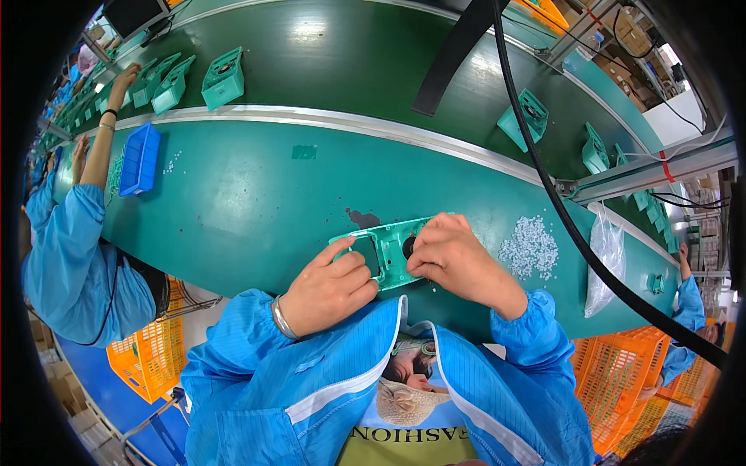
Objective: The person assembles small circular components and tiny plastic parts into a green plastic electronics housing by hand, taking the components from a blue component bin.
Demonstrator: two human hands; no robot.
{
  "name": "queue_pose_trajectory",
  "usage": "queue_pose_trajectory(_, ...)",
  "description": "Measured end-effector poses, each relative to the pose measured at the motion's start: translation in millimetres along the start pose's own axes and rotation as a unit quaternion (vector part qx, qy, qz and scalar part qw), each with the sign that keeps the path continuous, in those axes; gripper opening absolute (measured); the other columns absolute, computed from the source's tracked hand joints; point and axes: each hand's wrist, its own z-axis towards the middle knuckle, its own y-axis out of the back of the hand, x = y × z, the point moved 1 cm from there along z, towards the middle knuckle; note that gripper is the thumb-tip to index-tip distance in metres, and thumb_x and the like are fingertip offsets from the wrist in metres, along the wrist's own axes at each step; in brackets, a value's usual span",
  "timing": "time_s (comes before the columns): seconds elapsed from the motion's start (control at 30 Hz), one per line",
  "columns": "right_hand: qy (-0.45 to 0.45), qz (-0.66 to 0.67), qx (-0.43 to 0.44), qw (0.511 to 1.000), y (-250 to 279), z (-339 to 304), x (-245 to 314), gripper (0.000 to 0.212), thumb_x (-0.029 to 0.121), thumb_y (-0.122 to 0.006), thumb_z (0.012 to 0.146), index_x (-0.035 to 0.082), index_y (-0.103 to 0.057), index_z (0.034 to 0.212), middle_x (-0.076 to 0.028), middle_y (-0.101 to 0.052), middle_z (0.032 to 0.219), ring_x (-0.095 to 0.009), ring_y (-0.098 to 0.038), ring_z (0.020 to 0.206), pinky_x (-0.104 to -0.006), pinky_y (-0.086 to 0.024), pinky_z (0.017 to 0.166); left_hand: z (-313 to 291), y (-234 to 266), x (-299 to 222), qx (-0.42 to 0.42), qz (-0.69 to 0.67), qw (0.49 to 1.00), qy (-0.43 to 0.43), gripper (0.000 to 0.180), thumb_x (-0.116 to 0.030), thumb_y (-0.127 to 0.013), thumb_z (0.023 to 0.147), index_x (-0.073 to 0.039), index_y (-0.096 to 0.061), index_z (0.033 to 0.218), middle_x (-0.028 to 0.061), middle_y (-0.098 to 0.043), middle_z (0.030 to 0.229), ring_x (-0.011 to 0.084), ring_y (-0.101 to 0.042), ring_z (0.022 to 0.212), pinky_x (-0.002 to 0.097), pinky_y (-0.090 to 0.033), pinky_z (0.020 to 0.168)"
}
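A light green plastic housing (394, 239) lies on the green bench in front of me, its hollow inner side facing up. It has a rectangular window at the left and a round black part (408, 246) further right. My left hand (330, 289) grips the left end, fingers along the frame of the window. Over the right end is my right hand (458, 260), its thumb and fingers pinched together against the black part. Whatever lies between those fingertips is hidden, and the hand covers the right end of the housing.
Small whitish pieces (530, 248) lie piled to the right, beside a clear plastic bag (604, 264). A black cable (548, 182) hangs across the right side. Similar green housings (224, 78) stand on the belt beyond. At left are a blue bin (141, 159) and a co-worker's arm (99, 147).
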Motion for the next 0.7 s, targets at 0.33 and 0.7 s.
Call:
queue_pose_trajectory(0.33, -0.007, 0.016, -0.15, 0.989, 6.9, -17.3, 7.4, 0.018, 0.014, -0.086, 0.077, 0.012, -0.077, 0.093, -0.002, -0.068, 0.091, -0.025, -0.061, 0.096, -0.0404, -0.042, 0.092, 4.8, 2.6, 25.3, -0.04, 0.014, 0.999, 0.024, 0.014, -0.014, -0.075, 0.076, -0.012, -0.067, 0.087, 0.0036, -0.059, 0.084, 0.0247, -0.06, 0.097, 0.053, -0.044, 0.111)
queue_pose_trajectory(0.7, 0.126, -0.004, -0.175, 0.976, -57.2, -13.4, -10.7, 0.014, 0.013, -0.082, 0.082, 0.01, -0.074, 0.094, -0.004, -0.066, 0.093, -0.024, -0.064, 0.09, -0.038, -0.047, 0.076, 157.5, -46.6, 155.7, -0.236, 0.064, 0.966, 0.08, 0.021, -0.016, -0.077, 0.078, -0.005, -0.068, 0.093, 0.0119, -0.064, 0.091, 0.0361, -0.06, 0.097, 0.0517, -0.046, 0.098)
